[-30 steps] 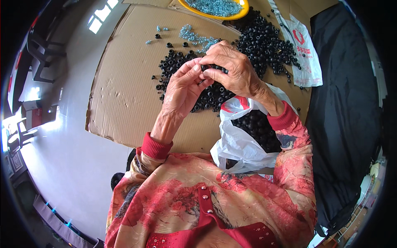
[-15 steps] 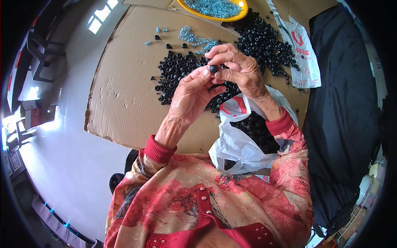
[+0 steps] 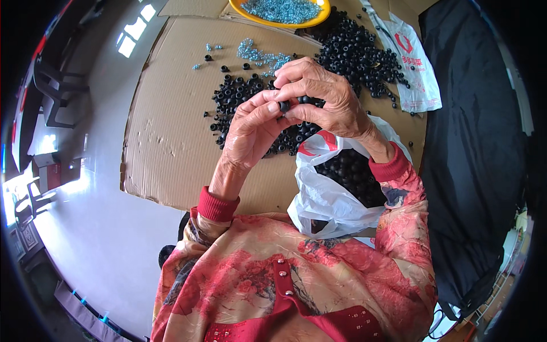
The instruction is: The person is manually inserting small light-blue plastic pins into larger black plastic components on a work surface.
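Between the fingertips of my two hands sits a small black ball-shaped piece (image 3: 284, 106), partly covered by the fingers. My left hand (image 3: 250, 128) pinches it with thumb and forefinger from the left. From the right, the thumb and fingers of my right hand (image 3: 327, 97) close on its other side. Beneath and behind the hands lies a heap of black hollow cup-like pieces (image 3: 228, 94) on a cardboard sheet (image 3: 165, 125). Below my right wrist stands an open white plastic bag (image 3: 312, 191) with many round black balls (image 3: 350, 174) inside.
Farther right is a second pile of black pieces (image 3: 364, 60), beside a flat white bag with red print (image 3: 415, 77). Small clear-blue bits (image 3: 259, 56) are scattered beyond the hands. A yellow bowl (image 3: 323, 18) of them stands at the far edge. Black fabric (image 3: 467, 159) covers the right side.
My right hand's fingers have come down closer around the black piece, covering more of it. Both hands have shifted slightly left, and the whole view has moved a little.
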`<state>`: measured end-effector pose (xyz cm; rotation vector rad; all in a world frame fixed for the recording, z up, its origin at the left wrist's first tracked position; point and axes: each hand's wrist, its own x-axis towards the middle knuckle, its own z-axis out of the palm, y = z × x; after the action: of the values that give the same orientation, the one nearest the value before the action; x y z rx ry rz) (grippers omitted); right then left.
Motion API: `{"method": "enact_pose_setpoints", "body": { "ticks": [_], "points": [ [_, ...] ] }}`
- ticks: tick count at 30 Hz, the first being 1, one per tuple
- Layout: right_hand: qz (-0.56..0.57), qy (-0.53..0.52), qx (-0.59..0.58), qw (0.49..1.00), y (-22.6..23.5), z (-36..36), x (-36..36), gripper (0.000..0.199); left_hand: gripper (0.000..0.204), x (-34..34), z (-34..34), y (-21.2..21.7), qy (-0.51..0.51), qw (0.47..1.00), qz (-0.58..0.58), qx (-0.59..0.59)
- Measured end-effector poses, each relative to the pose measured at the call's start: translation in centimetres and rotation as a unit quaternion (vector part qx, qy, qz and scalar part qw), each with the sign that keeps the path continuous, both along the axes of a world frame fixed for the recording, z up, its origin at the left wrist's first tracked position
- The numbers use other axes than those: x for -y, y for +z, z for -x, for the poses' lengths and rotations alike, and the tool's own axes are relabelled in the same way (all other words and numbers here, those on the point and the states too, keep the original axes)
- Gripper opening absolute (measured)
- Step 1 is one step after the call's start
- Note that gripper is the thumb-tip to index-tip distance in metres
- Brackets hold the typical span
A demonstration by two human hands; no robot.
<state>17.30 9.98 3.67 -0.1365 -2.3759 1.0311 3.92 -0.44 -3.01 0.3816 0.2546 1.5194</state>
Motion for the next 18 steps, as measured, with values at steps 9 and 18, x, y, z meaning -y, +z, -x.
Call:
{"method": "enact_pose_setpoints", "body": {
  "ticks": [9, 18],
  "points": [
    [-0.145, -0.015, -0.027, 0.989, 0.6, 0.7, 0.3, 0.032, 0.018, 0.5, -0.6, 0.4, -0.005, 0.998, 0.03, 0.051],
    [-0.162, -0.002, -0.018, 0.987, -0.2, 0.5, 1.0, 0.026, 0.023, 1.1, -0.6, -0.4, -0.017, 0.998, 0.047, 0.036]
  ]
}}
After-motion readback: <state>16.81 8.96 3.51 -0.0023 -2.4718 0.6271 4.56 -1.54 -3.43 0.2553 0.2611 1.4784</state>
